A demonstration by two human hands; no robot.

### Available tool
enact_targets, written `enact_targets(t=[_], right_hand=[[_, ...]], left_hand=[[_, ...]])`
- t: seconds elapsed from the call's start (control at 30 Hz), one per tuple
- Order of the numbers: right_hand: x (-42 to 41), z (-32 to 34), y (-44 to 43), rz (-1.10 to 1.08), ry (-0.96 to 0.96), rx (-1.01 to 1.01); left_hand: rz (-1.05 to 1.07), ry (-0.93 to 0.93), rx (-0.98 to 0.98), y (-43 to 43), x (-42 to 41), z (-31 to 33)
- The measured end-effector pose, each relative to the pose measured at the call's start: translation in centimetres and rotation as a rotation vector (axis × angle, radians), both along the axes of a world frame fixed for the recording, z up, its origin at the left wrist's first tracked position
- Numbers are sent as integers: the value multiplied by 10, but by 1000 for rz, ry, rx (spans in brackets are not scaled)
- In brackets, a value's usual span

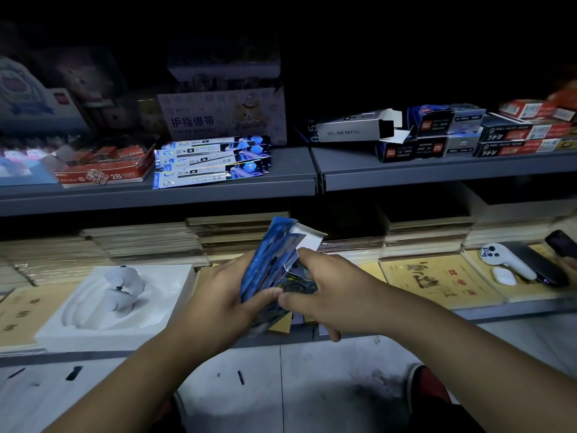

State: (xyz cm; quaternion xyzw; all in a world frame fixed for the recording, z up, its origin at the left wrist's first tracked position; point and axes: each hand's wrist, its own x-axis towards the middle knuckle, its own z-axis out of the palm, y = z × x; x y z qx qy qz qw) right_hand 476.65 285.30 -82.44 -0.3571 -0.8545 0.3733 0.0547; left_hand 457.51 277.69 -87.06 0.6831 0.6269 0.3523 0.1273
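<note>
In front of the lower shelf I hold a bundle of blue pen packets (271, 260), standing roughly upright with their white tops up. My left hand (218, 295) grips the bundle from the left, its thumb across the lower front. My right hand (324, 289) grips it from the right, thumb meeting the left thumb. A pile of like blue-and-white packets (212, 160) lies flat on the upper grey shelf (218, 185), above and to the left of my hands.
An open gel ink refill box (352, 128) and stacked pen boxes (443, 132) fill the upper shelf's right. A red 2B box (103, 167) lies left. Below sit a white moulded tray (118, 304), notebooks (437, 279), a white controller (505, 259) and a phone (562, 243).
</note>
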Motion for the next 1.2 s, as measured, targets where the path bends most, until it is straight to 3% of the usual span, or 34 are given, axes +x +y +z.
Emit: enact_targets(t=[0.23,0.77,1.07,1.2], right_hand=[[-2,-10,-3,34,-49,-61],[-3,-9,-6,-93,116,-7],[6,-4,6,-157,210,365],[7,-5,7,-175,198,405]], left_hand=[[-64,9,-1,-1,5,2],[50,-112,-62,1,-1,1],[100,-161,-87,2,0,4],[121,-168,-112,2,1,4]])
